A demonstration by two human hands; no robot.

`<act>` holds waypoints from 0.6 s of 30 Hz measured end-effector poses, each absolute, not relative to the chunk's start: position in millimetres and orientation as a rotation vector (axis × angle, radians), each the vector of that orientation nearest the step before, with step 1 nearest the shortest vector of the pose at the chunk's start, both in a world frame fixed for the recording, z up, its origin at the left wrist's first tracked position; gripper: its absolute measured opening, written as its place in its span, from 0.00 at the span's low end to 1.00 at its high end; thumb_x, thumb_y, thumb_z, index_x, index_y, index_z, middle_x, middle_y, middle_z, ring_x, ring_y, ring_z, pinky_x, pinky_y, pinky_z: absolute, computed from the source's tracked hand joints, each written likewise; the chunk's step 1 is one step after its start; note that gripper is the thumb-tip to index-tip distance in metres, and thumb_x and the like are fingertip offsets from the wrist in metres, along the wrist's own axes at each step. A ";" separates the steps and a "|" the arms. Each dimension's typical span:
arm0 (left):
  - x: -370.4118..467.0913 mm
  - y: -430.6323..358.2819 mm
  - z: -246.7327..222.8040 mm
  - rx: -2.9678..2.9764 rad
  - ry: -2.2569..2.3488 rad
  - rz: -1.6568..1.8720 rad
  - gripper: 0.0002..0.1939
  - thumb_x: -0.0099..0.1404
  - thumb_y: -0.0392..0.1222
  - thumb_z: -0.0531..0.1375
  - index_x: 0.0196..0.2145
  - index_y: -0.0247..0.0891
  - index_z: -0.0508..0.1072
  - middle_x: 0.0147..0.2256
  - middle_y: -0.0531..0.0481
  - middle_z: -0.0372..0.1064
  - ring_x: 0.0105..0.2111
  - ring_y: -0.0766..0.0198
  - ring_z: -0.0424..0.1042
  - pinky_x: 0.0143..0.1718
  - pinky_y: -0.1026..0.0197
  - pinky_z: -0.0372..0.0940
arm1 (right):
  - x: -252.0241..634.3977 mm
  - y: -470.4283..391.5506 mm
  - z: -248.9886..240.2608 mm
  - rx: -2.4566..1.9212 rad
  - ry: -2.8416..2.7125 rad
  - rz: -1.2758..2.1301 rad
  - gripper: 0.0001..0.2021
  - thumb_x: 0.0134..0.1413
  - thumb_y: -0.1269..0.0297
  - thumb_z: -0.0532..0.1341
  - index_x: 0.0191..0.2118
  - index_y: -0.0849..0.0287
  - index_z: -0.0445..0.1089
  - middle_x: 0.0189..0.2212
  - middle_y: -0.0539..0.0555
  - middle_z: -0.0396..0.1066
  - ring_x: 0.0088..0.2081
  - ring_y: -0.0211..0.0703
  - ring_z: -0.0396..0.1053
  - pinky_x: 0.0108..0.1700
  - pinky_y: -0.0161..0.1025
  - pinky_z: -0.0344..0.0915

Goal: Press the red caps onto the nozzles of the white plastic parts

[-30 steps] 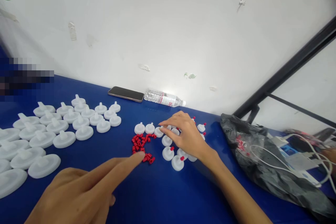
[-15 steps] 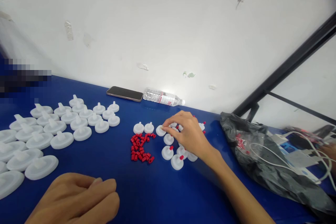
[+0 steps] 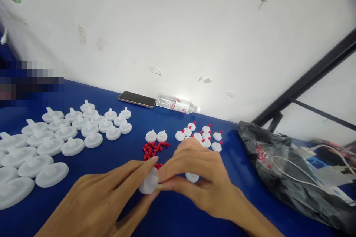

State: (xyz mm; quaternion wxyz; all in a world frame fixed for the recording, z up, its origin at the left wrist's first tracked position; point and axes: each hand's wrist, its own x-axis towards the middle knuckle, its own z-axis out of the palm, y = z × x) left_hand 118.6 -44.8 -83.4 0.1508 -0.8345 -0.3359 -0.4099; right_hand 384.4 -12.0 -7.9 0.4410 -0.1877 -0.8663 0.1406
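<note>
Between my two hands is a white disc (image 3: pixel 148 182) with its stem side toward the right. My left hand (image 3: pixel 111 192) grips the disc between thumb and fingers. The fingertips of my right hand (image 3: pixel 197 176) pinch at the disc's right side. Just beyond the hands lies a pile of small red caps (image 3: pixel 151 150), partly hidden. Two bare white discs (image 3: pixel 151 136) stand behind the pile. Several white discs with red-tipped stems (image 3: pixel 206 142) stand behind and beside my right hand. Many uncapped white discs (image 3: pixel 65 132) fill the left of the table.
A phone (image 3: pixel 137 99) and a lying plastic bottle (image 3: pixel 178 104) are by the wall. On the right, a black plastic bag (image 3: pixel 278 177) holds a clear bag with red bits and a white cable. A black metal frame (image 3: pixel 306 77) rises behind it.
My right hand has come back toward me from the disc group, and a white disc is now between my hands. My left hand has moved right and closed on it. The view has shifted slightly.
</note>
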 end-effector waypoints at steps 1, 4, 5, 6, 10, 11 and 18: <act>117.6 -42.8 -84.2 -2.380 -1.014 -1.129 0.18 0.93 0.41 0.54 0.70 0.50 0.78 0.58 0.55 0.91 0.45 0.60 0.92 0.35 0.60 0.75 | 388.0 -9.7 -8.1 -0.496 -2.175 0.293 0.05 0.87 0.67 0.72 0.51 0.55 0.86 0.40 0.50 0.93 0.36 0.41 0.86 0.49 0.42 0.78; 115.4 -35.6 -85.9 -2.300 -1.157 -1.022 0.20 0.94 0.46 0.51 0.70 0.43 0.78 0.61 0.48 0.89 0.36 0.60 0.91 0.25 0.58 0.74 | 401.6 -3.7 -4.9 -0.680 -2.352 0.064 0.08 0.90 0.65 0.68 0.53 0.57 0.87 0.38 0.52 0.90 0.37 0.45 0.82 0.55 0.47 0.75; 115.2 -33.5 -86.1 -2.288 -1.160 -0.988 0.21 0.94 0.46 0.50 0.71 0.42 0.79 0.63 0.47 0.89 0.36 0.60 0.91 0.25 0.57 0.75 | 405.6 -2.6 -3.2 -0.748 -2.442 0.011 0.07 0.89 0.66 0.69 0.52 0.58 0.87 0.38 0.52 0.90 0.39 0.47 0.82 0.58 0.49 0.74; 115.2 -31.9 -86.4 -2.282 -1.151 -0.968 0.22 0.94 0.45 0.50 0.71 0.42 0.79 0.63 0.46 0.89 0.35 0.60 0.91 0.24 0.57 0.76 | 408.8 -2.0 -1.5 -0.808 -2.527 -0.014 0.05 0.86 0.67 0.72 0.52 0.58 0.87 0.40 0.52 0.90 0.41 0.48 0.83 0.61 0.50 0.73; 114.0 -31.2 -90.2 -2.289 -1.106 -0.912 0.23 0.93 0.40 0.51 0.67 0.45 0.85 0.59 0.49 0.90 0.30 0.63 0.87 0.21 0.57 0.72 | 412.7 -1.7 1.4 -0.925 -2.702 0.035 0.05 0.76 0.68 0.82 0.50 0.58 0.89 0.44 0.52 0.89 0.49 0.51 0.83 0.63 0.50 0.71; 113.1 -31.9 -91.7 -2.291 -1.104 -0.891 0.23 0.93 0.39 0.51 0.66 0.48 0.86 0.59 0.51 0.90 0.28 0.64 0.86 0.21 0.57 0.71 | 412.1 -1.5 0.8 -0.937 -2.724 0.041 0.05 0.76 0.67 0.81 0.50 0.58 0.89 0.44 0.52 0.89 0.49 0.51 0.82 0.63 0.50 0.71; 109.9 -32.7 -94.3 -2.316 -1.104 -0.869 0.23 0.93 0.41 0.52 0.59 0.52 0.89 0.60 0.54 0.90 0.31 0.64 0.87 0.22 0.60 0.71 | 406.2 2.1 -11.1 -0.888 -2.776 -0.016 0.05 0.85 0.65 0.74 0.51 0.59 0.88 0.42 0.53 0.87 0.50 0.51 0.81 0.63 0.47 0.70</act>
